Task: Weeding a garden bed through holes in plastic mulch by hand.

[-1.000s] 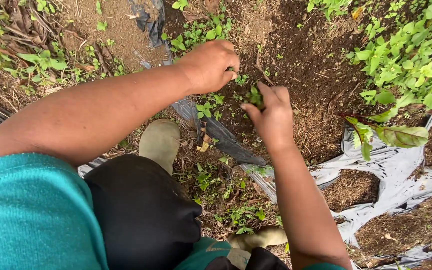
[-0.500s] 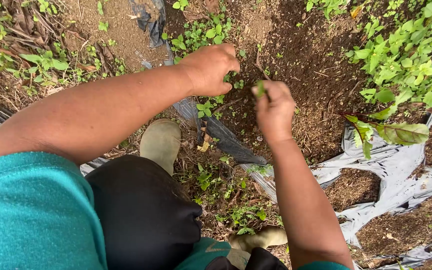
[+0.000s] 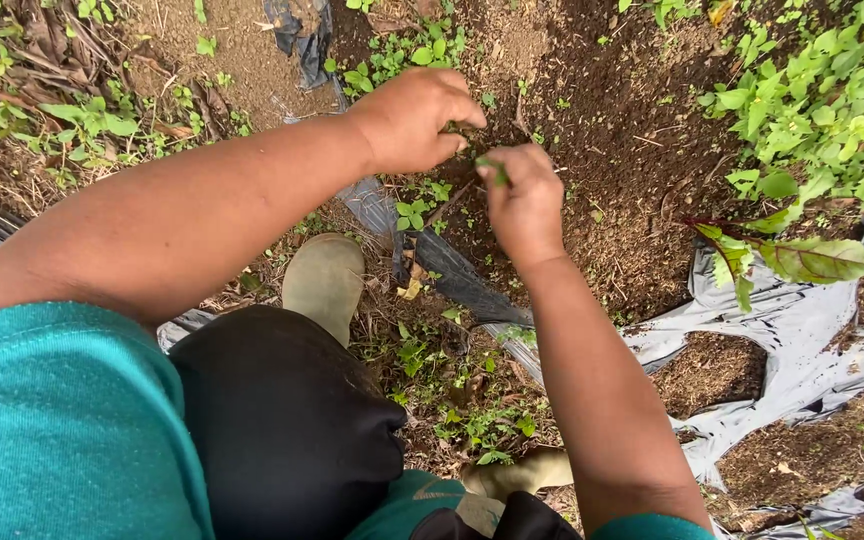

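My left hand [image 3: 412, 120] curled, fingertips pinching small weeds [image 3: 449, 128] in dark soil [image 3: 602, 120]. Just beside it, my right hand [image 3: 524, 200] closed around green sprig [image 3: 492, 168]. Red-veined leaf plant [image 3: 802, 258] far right, over grey plastic sheet [image 3: 782, 340].

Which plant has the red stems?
The big-leafed plant at the right, beside the grey plastic sheet. Its stems and leaf veins are red; the other plants are all green.

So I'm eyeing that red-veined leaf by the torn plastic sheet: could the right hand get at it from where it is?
Probably yes. The right hand holds small green sprigs, and only bare soil lies between it and the red-veined leaf; nothing blocks it, though the fingers are occupied.
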